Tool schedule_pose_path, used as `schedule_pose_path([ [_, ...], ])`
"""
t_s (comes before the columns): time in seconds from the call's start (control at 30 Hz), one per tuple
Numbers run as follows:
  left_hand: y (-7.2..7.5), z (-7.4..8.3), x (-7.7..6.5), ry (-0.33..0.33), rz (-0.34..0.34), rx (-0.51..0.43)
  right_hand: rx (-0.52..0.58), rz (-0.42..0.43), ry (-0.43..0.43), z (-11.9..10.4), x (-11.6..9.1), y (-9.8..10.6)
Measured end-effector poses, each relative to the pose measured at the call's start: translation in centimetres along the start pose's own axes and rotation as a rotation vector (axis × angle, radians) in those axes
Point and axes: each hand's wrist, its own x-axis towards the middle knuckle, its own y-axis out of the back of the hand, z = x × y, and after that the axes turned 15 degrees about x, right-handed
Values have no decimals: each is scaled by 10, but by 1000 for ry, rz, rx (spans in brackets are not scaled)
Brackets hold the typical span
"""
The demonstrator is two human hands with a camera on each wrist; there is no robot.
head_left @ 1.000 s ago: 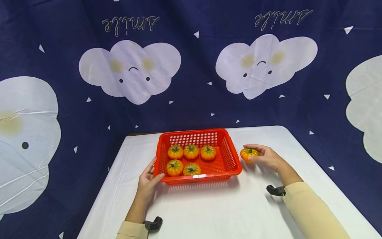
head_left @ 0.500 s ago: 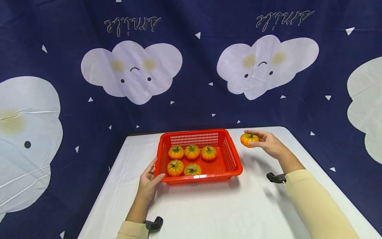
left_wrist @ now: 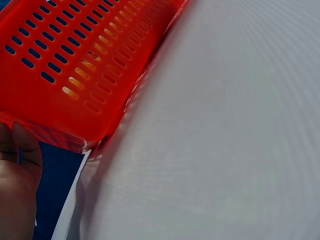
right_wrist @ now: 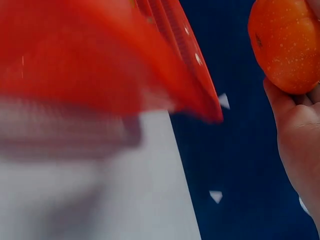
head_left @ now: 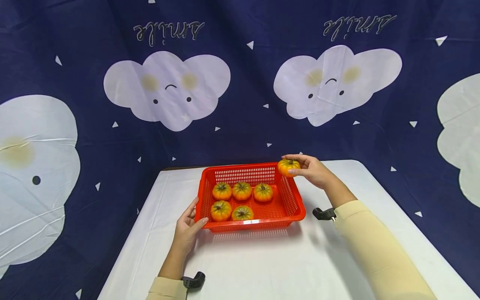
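My right hand holds a small orange pumpkin between thumb and fingers, raised over the back right corner of the red basket. The right wrist view shows the underside of this pumpkin above the palm. At the basket's front left corner, my left hand grips the rim, thumb on the front edge and fingers along the left side. Inside the basket sit several more pumpkins, three along the back and two in front on the left. In the left wrist view, curled fingers touch the basket's rim.
The basket stands on a table with a white cloth. Behind the table hangs a dark blue curtain printed with clouds and small triangles. A black wrist device is worn on the right arm, another wrist device on the left.
My right hand has lifted the pumpkin off the table beside the basket, then carried it left to above the basket's back right corner. The left hand stays on the rim.
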Motion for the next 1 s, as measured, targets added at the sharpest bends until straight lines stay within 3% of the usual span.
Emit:
schedule_pose_path([
  [0.4, -1, 1, 0, -7, -26, 10, -105, -32, -86, 20, 29, -61],
  [0.7, 4, 1, 1, -10, -27, 33, -152, -211, -96, 39, 35, -101],
  [1.0, 5, 0, 1, -12, -33, 35, -245, -237, -204, 58, 27, -107],
])
